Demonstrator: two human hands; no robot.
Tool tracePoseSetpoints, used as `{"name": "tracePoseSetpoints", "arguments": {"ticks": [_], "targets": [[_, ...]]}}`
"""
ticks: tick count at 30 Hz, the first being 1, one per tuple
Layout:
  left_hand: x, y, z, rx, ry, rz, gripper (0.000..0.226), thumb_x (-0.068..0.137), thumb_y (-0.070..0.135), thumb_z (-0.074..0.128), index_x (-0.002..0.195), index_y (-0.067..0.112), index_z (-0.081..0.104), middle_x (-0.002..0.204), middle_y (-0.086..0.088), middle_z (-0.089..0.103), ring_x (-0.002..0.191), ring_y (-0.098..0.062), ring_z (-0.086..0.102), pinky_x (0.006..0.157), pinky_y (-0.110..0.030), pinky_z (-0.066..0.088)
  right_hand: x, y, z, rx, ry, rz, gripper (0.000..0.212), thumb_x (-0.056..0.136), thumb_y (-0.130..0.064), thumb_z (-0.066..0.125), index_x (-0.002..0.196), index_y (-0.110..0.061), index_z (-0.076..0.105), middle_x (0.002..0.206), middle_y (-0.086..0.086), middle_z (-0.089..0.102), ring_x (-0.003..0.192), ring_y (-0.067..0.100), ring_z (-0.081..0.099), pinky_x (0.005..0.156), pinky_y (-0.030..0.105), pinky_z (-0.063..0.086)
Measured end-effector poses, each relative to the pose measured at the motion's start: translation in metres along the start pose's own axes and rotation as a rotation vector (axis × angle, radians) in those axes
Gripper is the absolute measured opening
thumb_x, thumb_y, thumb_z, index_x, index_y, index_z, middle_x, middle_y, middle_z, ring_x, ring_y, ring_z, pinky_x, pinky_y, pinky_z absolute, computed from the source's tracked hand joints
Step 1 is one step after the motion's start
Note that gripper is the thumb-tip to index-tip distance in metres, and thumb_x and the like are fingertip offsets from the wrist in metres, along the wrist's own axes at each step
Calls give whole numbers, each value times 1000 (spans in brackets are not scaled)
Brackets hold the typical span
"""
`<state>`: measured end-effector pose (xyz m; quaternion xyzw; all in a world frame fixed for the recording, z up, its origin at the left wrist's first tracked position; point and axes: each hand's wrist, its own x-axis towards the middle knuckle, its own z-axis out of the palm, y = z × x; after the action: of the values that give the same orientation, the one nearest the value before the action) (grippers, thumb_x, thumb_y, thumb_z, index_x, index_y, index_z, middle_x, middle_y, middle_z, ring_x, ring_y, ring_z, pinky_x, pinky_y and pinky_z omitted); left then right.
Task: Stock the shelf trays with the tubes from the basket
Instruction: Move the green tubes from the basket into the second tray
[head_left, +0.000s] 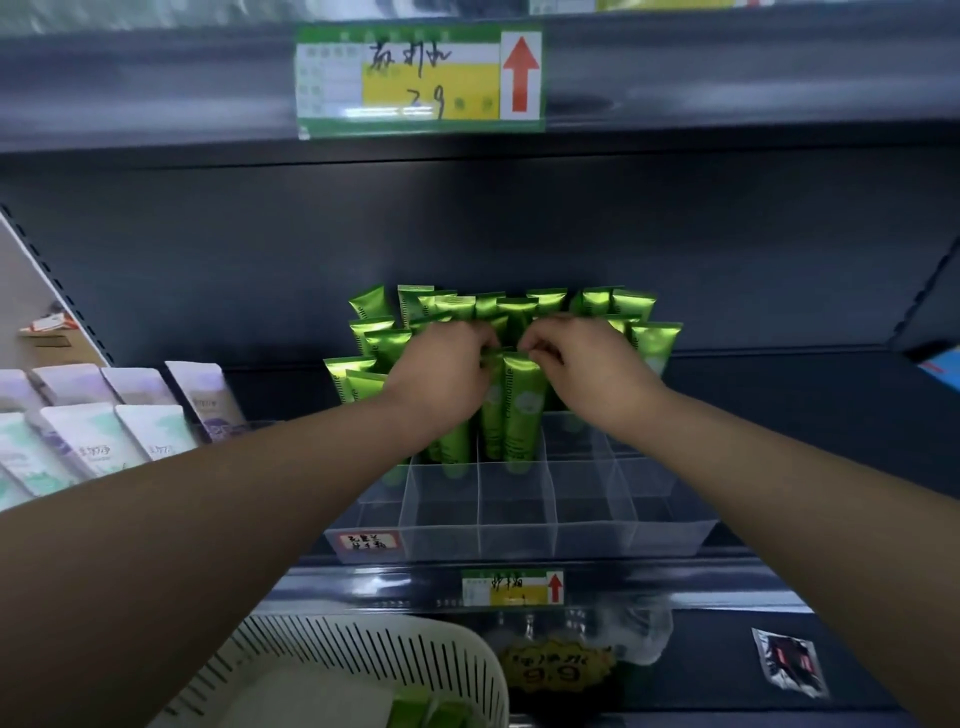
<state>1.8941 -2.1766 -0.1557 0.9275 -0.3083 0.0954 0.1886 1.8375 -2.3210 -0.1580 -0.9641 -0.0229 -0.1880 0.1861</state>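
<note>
A: Nearest, low in view: white plastic basket (363, 670), slotted wall, rounded rim.
B: Next, a clear plastic tray (519, 540), gridded cells, on the dark shelf (779, 395). Glossy green tubes (522, 410) stand upright in its rear cells.
A: Hands?
B: Arms outstretched. Left hand (447, 374) and right hand (582, 369), fingers curled, each pinch a crimped tube top, mid-tray.
</note>
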Motion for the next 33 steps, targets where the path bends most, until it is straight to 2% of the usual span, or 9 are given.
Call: {"name": "tracePoseSetpoints", "arguments": {"ticks": [5, 11, 15, 18, 20, 24, 30, 33], "targets": [[-8, 0, -6, 39, -17, 53, 45, 87, 11, 54, 132, 17, 51, 130, -7, 57, 115, -24, 55, 90, -27, 44, -8, -8, -2, 36, -16, 30, 27, 95, -20, 52, 120, -12, 58, 117, 4, 59, 104, 19, 57, 86, 31, 46], [-22, 3, -20, 82, -23, 127, 49, 88, 12, 52, 136, 16, 45, 132, -8, 53, 120, -23, 50, 96, -32, 45, -18, -21, -9, -58, -34, 23, 39, 96, -25, 48, 133, -12, 46, 132, 5, 49, 121, 22, 46, 99, 35, 42], [-36, 6, -34, 181, -27, 183, 54, 89, 19, 50, 142, 18, 36, 141, -4, 45, 130, -22, 41, 108, -33, 35, -27, -34, -17, -178, -81, 47, 51, 96, -33, 45, 143, -18, 32, 154, 2, 23, 139, 23, 25, 111, 43, 29], [-48, 9, -45, 264, -33, 214, 62, 89, 27, 50, 145, 19, 27, 149, -4, 34, 137, -22, 31, 115, -36, 25, -36, -46, -23, -232, -110, 66, 60, 95, -39, 43, 148, -24, 19, 159, -3, 1, 146, 21, 4, 116, 43, 13], [-57, 10, -52, 302, -28, 220, 65, 89, 31, 49, 147, 20, 22, 152, -3, 27, 141, -22, 23, 118, -37, 19, -41, -55, -26, -257, -114, 63, 64, 94, -41, 43, 150, -27, 13, 159, -4, -6, 146, 20, -3, 117, 43, 6], [-80, 11, -66, 329, -22, 192, 70, 91, 38, 46, 149, 22, 11, 157, -1, 13, 146, -21, 8, 120, -40, 10, -54, -75, -31, -274, -131, 50, 69, 93, -45, 42, 150, -30, 7, 159, -4, -10, 146, 21, -9, 117, 44, 1], [-120, 6, -81, 341, 9, 144, 73, 89, 43, 46, 149, 21, 11, 158, -1, 8, 146, -20, 3, 120, -43, 6, -78, -108, -27, -287, -125, 19, 73, 92, -47, 44, 150, -28, 5, 159, -2, -11, 146, 22, -9, 118, 45, 0], [-143, 1, -83, 328, -21, 90, 78, 89, 46, 45, 150, 19, 5, 158, -3, 3, 147, -21, -2, 120, -45, 5, -91, -124, -22, -254, -155, -4, 75, 92, -46, 45, 151, -28, 1, 159, -1, -12, 146, 22, -12, 119, 42, -2]]}}
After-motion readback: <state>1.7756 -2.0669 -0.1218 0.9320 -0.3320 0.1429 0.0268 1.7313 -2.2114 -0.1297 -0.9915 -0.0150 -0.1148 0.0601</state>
